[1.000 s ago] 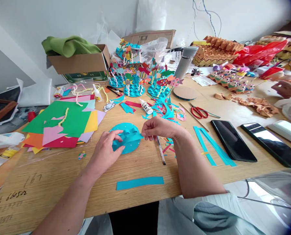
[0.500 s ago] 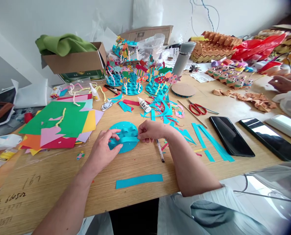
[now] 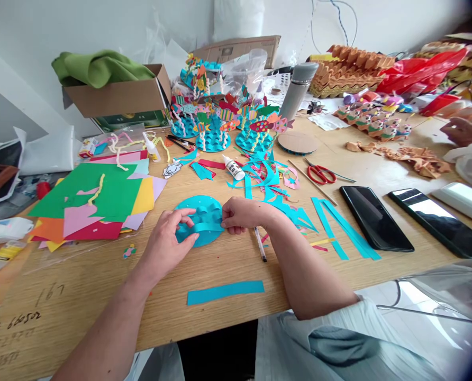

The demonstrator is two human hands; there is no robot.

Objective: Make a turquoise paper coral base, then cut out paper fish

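Since a second ago the right hand (image 3: 239, 214) has drawn in leftward to the right edge of the round turquoise paper disc (image 3: 204, 207), which lies flat on the wooden table (image 3: 101, 296) between both hands. It pinches one end of a narrow turquoise paper strip (image 3: 205, 227) laid across the disc. The left hand (image 3: 168, 241) rests its thumb and forefinger on the strip's other end; I cannot tell whether it is gripping or only pressing. Too hard a pull could crease the strip or slide the disc toward the thin stick (image 3: 260, 244) just to its right.

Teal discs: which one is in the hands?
The nearest teal disc, held by left hand and right hand, bearing only wave strips; the three farther discs stand untouched, topped with paper fish.
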